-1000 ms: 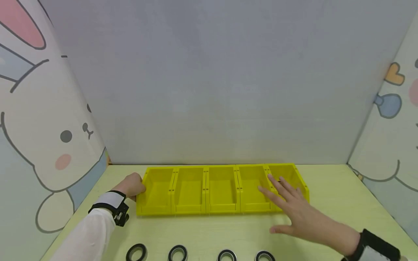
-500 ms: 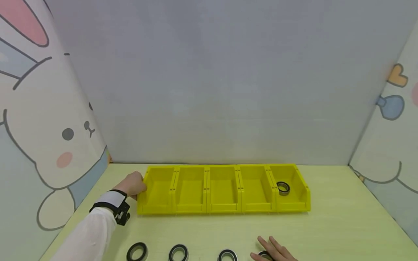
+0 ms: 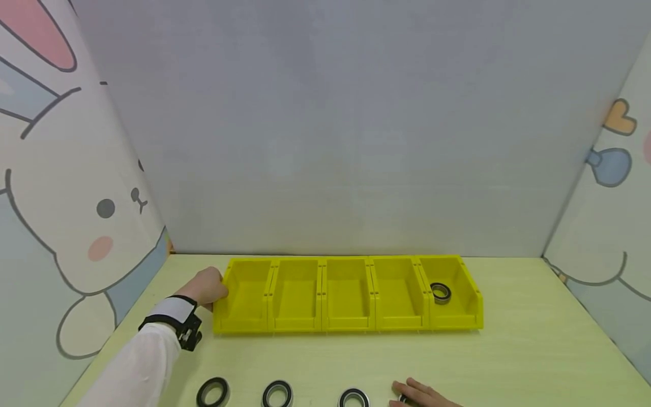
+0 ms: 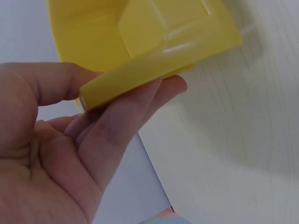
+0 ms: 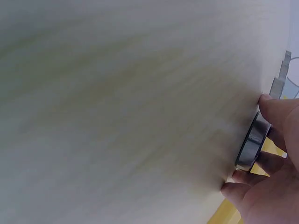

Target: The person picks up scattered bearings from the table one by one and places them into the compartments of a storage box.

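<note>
Pinching glossy yellow bin (image 4: 154, 60): left hand (image 3: 205, 286) | right hand (image 3: 423, 394): seemingly gripping smooth metallic ring (image 5: 253, 142) | wood-grained table (image 3: 529, 339)

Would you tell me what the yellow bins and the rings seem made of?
Yellow bins: probably molded plastic, smooth and slightly glossy, given the soft highlight up close. Rings: apparently polished metal, judging by the shiny grey outer edge; their black faces may be rubber.

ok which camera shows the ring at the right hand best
The right wrist view: the ring shows its metal side up close, with fingers of the right hand around it. The head view shows only a small part, mostly hidden, at the bottom edge. The left wrist view doesn't show it.
</note>
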`<action>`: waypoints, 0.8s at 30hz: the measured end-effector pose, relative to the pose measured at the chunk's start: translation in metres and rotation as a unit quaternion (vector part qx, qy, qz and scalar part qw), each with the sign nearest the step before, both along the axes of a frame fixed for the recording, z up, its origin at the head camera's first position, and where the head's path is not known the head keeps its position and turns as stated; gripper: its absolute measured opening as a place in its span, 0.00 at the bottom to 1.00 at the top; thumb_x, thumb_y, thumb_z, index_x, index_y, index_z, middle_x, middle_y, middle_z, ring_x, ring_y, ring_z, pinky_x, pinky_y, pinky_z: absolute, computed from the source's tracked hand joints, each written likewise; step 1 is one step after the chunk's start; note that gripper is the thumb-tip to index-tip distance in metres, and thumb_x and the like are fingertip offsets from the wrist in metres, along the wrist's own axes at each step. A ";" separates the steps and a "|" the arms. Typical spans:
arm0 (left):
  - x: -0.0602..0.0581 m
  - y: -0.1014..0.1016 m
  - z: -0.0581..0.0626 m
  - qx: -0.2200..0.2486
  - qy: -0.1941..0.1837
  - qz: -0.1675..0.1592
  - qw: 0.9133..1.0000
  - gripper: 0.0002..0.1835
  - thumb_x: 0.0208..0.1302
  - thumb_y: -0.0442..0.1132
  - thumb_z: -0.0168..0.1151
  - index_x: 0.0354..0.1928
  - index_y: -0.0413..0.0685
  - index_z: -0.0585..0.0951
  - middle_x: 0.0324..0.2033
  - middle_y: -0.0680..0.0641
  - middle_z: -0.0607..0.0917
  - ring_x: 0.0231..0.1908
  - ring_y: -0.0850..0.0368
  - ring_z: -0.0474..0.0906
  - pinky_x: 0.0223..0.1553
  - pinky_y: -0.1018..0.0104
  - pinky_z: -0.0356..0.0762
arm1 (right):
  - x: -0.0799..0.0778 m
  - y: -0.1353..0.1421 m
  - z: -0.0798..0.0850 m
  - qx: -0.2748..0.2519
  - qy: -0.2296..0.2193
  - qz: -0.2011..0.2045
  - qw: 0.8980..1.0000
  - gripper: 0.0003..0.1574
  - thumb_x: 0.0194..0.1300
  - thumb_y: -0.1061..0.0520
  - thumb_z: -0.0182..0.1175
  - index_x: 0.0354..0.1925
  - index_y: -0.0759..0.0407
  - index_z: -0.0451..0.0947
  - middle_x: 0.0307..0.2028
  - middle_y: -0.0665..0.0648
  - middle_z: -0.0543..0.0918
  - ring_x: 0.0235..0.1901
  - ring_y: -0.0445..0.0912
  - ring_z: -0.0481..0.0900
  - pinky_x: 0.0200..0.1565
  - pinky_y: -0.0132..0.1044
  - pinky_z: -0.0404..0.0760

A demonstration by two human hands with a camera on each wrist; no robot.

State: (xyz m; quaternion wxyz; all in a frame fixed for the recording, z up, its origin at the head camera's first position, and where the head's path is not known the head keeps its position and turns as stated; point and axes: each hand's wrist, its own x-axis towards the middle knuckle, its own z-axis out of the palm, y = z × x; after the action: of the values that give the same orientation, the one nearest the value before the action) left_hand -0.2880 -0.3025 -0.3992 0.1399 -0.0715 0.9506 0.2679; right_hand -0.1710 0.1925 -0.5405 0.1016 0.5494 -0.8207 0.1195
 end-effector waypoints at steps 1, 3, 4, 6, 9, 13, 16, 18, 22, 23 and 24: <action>0.000 0.000 0.000 0.000 0.000 -0.001 1.000 0.08 0.56 0.29 0.51 0.36 0.28 0.73 0.30 0.39 0.78 0.26 0.52 0.80 0.27 0.60 0.84 | -0.003 0.000 0.002 -0.011 0.044 0.035 0.998 0.36 0.66 0.40 0.52 0.68 0.48 0.62 0.65 0.59 0.68 0.60 0.52 0.72 0.57 0.46 0.74; 0.000 -0.001 0.000 -0.001 0.000 -0.001 1.000 0.08 0.56 0.29 0.52 0.36 0.29 0.73 0.29 0.40 0.78 0.26 0.53 0.80 0.27 0.60 0.84 | -0.007 -0.001 0.009 -0.028 0.124 0.084 0.988 0.35 0.66 0.42 0.55 0.66 0.55 0.65 0.60 0.64 0.73 0.57 0.53 0.74 0.62 0.36 0.69; 0.000 -0.001 0.000 -0.001 0.000 0.000 1.000 0.08 0.56 0.29 0.52 0.36 0.29 0.73 0.29 0.40 0.78 0.26 0.52 0.80 0.27 0.60 0.84 | -0.008 -0.002 0.015 -0.023 0.137 0.094 0.986 0.34 0.66 0.43 0.54 0.65 0.56 0.66 0.58 0.63 0.75 0.56 0.52 0.75 0.63 0.34 0.67; 0.000 -0.002 0.000 -0.001 0.001 -0.002 1.000 0.08 0.56 0.29 0.52 0.35 0.29 0.73 0.29 0.40 0.78 0.25 0.53 0.80 0.28 0.60 0.84 | -0.007 -0.005 0.028 -0.007 0.131 0.099 0.986 0.31 0.67 0.44 0.54 0.63 0.56 0.69 0.55 0.62 0.78 0.53 0.51 0.77 0.61 0.32 0.70; 0.000 -0.003 0.000 -0.003 0.003 -0.005 1.000 0.08 0.55 0.29 0.51 0.35 0.29 0.73 0.29 0.40 0.78 0.25 0.52 0.81 0.28 0.60 0.84 | -0.005 -0.011 0.047 0.034 0.085 0.092 0.992 0.25 0.69 0.45 0.51 0.58 0.55 0.74 0.50 0.58 0.81 0.49 0.48 0.80 0.48 0.31 0.79; 0.000 -0.003 0.000 -0.005 0.004 -0.008 1.000 0.07 0.55 0.29 0.51 0.34 0.30 0.73 0.28 0.40 0.78 0.24 0.53 0.81 0.28 0.59 0.85 | -0.009 -0.020 0.063 0.047 0.037 0.110 0.992 0.17 0.70 0.50 0.51 0.50 0.55 0.80 0.43 0.54 0.84 0.42 0.41 0.80 0.41 0.26 0.79; 0.001 -0.001 0.001 -0.003 0.006 -0.011 1.000 0.06 0.55 0.29 0.51 0.33 0.30 0.73 0.28 0.40 0.78 0.24 0.53 0.81 0.28 0.59 0.84 | -0.014 -0.025 0.069 0.030 0.017 0.133 0.991 0.13 0.69 0.53 0.52 0.45 0.53 0.82 0.39 0.48 0.84 0.38 0.34 0.79 0.41 0.20 0.75; 0.001 -0.001 0.001 -0.002 0.009 -0.014 1.000 0.05 0.55 0.29 0.51 0.31 0.31 0.73 0.27 0.41 0.78 0.23 0.53 0.81 0.27 0.60 0.84 | -0.016 -0.028 0.075 0.022 -0.024 0.137 0.990 0.12 0.69 0.53 0.53 0.43 0.51 0.82 0.37 0.45 0.84 0.37 0.30 0.78 0.42 0.17 0.74; 0.000 -0.001 0.000 -0.004 0.008 -0.013 1.000 0.04 0.55 0.29 0.52 0.29 0.33 0.73 0.26 0.42 0.77 0.22 0.53 0.81 0.26 0.60 0.84 | -0.022 -0.033 0.094 0.070 -0.150 0.087 0.982 0.12 0.67 0.51 0.56 0.44 0.52 0.82 0.37 0.44 0.83 0.37 0.29 0.77 0.39 0.19 0.76; -0.001 -0.001 0.000 -0.004 0.008 -0.012 1.000 0.04 0.55 0.29 0.52 0.29 0.33 0.73 0.26 0.42 0.77 0.22 0.54 0.81 0.26 0.60 0.84 | -0.025 -0.036 0.099 0.097 -0.165 0.068 0.979 0.12 0.65 0.50 0.58 0.44 0.52 0.82 0.37 0.44 0.82 0.37 0.29 0.77 0.38 0.20 0.77; -0.001 -0.001 -0.001 -0.003 0.009 -0.011 1.000 0.03 0.55 0.29 0.52 0.28 0.33 0.73 0.25 0.42 0.77 0.21 0.53 0.81 0.26 0.60 0.84 | -0.028 -0.038 0.103 0.120 -0.180 0.047 0.975 0.13 0.63 0.50 0.60 0.45 0.52 0.82 0.37 0.44 0.82 0.36 0.30 0.76 0.37 0.22 0.77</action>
State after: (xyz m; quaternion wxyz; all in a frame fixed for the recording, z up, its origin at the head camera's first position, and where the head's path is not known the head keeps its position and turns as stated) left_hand -0.2890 -0.3037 -0.3998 0.1345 -0.0588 0.9534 0.2636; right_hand -0.1987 0.1547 -0.4370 -0.1202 0.5649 -0.8072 0.1218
